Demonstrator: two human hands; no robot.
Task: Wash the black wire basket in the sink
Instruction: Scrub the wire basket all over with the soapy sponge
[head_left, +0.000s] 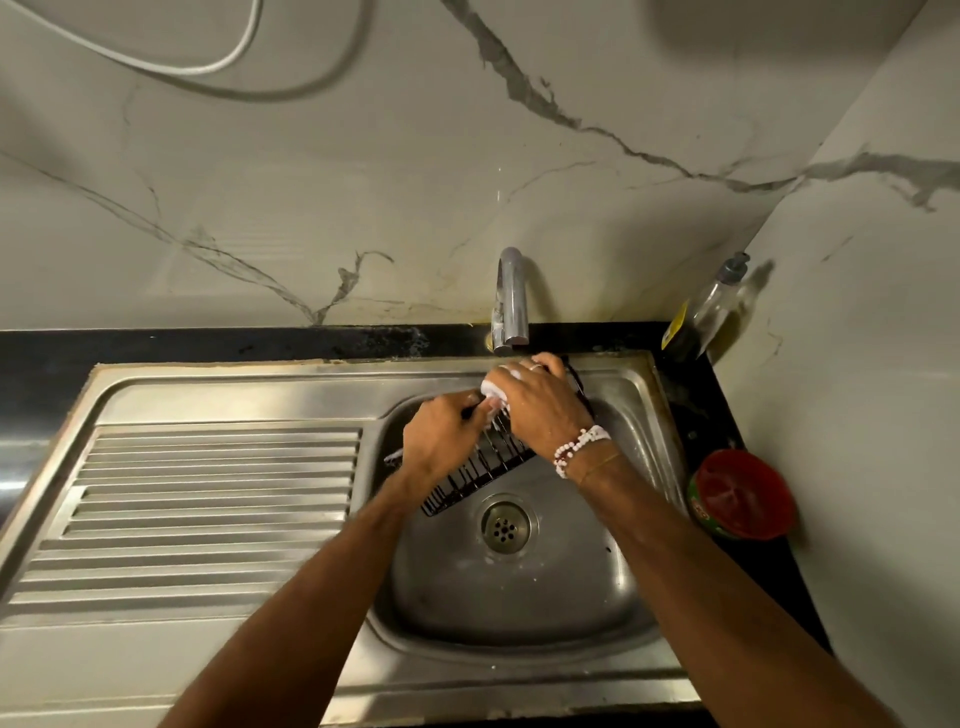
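Observation:
The black wire basket (478, 475) is tilted inside the steel sink bowl (519, 597), its far end under the tap. My left hand (441, 436) grips the basket's upper rim. My right hand (535, 400) is closed on a white, soapy sponge (493, 391) and presses it against the basket's top wires. Foam shows on the wires between my hands. Much of the basket's far side is hidden behind my hands.
A chrome tap (511, 301) stands behind the bowl; no water stream is visible. The ribbed drainboard (208, 499) lies to the left. A pump soap bottle (711, 312) stands in the back right corner, and a red-lidded tub (743, 493) sits on the black counter at right.

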